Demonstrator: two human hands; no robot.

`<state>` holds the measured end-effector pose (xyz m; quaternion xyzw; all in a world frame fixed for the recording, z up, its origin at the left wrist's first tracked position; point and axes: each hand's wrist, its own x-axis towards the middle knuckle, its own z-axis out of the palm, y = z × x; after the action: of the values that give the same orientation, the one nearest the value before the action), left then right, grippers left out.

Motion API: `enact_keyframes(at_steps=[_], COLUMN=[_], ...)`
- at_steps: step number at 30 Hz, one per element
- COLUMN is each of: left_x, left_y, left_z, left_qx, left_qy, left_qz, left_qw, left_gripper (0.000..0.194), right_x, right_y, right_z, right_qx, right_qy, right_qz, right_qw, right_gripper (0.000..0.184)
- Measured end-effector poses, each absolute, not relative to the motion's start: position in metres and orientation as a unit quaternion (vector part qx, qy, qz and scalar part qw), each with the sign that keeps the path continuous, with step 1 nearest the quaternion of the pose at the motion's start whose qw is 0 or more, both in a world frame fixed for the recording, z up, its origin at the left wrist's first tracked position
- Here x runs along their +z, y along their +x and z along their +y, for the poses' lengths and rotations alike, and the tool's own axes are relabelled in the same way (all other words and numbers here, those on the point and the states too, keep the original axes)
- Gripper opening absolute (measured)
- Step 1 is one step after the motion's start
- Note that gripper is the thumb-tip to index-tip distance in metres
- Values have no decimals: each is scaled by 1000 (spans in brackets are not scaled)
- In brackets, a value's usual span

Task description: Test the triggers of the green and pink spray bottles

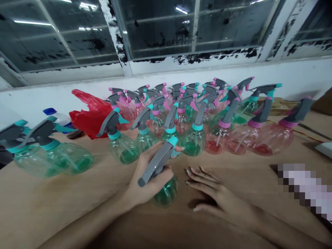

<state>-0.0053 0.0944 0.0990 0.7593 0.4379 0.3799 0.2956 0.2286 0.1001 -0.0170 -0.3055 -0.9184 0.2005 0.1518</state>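
Left hand [147, 176] closed around a green-tinted plastic spray bottle [166, 193], fingers curled high on it beneath the grey trigger head [155, 166]. Bottle tilted; cannot tell whether its base touches the desk [52, 214]. Right hand [215, 197] open, fingers [197, 176] spread, palm down on the desk just beside the held bottle, holding nothing.

Progress as far as visible: every bottle in view carries a trigger head, though cannot tell whether the held bottle's head is fully seated. Behind the held bottle, a dense group of upright spray bottles [176, 121]. To its right, pink-tinted spray bottles [272, 140] lie tipped over with pink collars. To its left, green-tinted spray bottles [70, 159] lie on their sides, with a red plastic bag [90, 117] and a blue-capped white bottle [58, 117] farther back. Beyond the group, a peeling white-painted window sill [194, 62]
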Motion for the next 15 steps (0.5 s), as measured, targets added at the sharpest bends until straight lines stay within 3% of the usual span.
enact_keyframes(at_steps=[15], left_x=[97], left_y=[-4], left_z=[97], left_qx=[403], left_qy=[754], left_qz=[418], left_qw=[307], left_gripper=[44], right_x=[-23], right_y=[227], right_z=[92], right_qx=[115], right_qy=[-386], right_qz=[-895], right_qw=[192], right_gripper=[51])
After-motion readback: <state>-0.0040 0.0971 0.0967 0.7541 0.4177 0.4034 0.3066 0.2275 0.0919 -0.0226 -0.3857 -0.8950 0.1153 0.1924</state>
